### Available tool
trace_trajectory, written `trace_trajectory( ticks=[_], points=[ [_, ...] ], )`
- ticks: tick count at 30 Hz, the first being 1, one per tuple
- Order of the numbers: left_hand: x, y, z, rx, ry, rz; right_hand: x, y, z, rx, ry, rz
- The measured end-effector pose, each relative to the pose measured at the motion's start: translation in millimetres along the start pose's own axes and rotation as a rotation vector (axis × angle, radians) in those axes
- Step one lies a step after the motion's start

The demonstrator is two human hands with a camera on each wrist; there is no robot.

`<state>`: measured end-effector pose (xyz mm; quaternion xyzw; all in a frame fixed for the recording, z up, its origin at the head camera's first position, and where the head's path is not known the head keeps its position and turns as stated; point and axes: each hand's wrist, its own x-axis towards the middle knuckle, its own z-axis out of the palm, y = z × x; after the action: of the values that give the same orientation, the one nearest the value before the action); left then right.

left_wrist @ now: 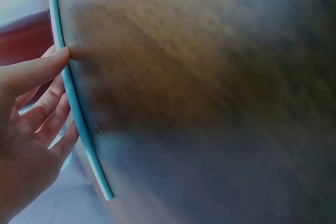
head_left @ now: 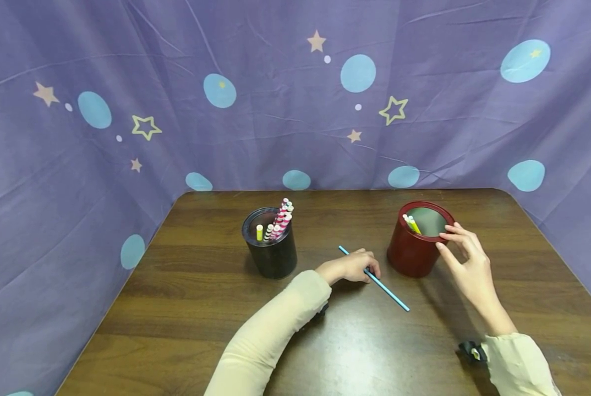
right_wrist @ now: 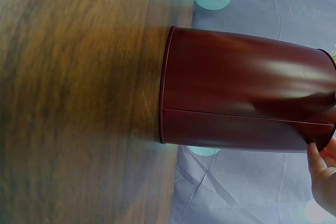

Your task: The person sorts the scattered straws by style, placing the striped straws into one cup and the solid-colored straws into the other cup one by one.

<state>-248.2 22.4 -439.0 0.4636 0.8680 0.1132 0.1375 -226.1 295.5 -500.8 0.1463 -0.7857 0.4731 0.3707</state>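
A thin blue straw (head_left: 388, 293) lies slantwise just over the table, pinched by my left hand (head_left: 357, 265). In the left wrist view the thumb presses the near side of the straw (left_wrist: 80, 114), with the other fingers behind it. My right hand (head_left: 466, 264) grips the rim of a red cylindrical pen holder (head_left: 410, 250), fingertips over the edge and thumb on its outer wall. Inside that holder, a few yellow-green and white sticks (head_left: 411, 224) lean to the left. The right wrist view has the red wall (right_wrist: 241, 87) close up, with the thumb touching it.
A black pen holder (head_left: 274, 258) stands left of my left hand, with several pink-and-white striped straws (head_left: 282, 220), black-and-white ones and a yellow one (head_left: 259, 232) in it. The brown wooden table (head_left: 176, 308) ends at a purple curtain (head_left: 275, 137) behind and at the sides.
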Motion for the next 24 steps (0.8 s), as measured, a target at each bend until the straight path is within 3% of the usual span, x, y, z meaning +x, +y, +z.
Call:
trace_trajectory(
  ticks=[8,15,24],
  points=[
    [0.6,0.4,1.4,0.023,-0.008,-0.027,0.5,-1.2,-0.8,0.004,-0.003,0.002],
    [0.2,4.1,1.1,0.068,-0.016,-0.091,0.4,1.5,-0.5,0.009,-0.005,-0.002],
    [-1.3,5.7,0.9,0.075,-0.016,-0.107,-0.2,2.3,-0.2,0.008,-0.005,0.002]
  ],
)
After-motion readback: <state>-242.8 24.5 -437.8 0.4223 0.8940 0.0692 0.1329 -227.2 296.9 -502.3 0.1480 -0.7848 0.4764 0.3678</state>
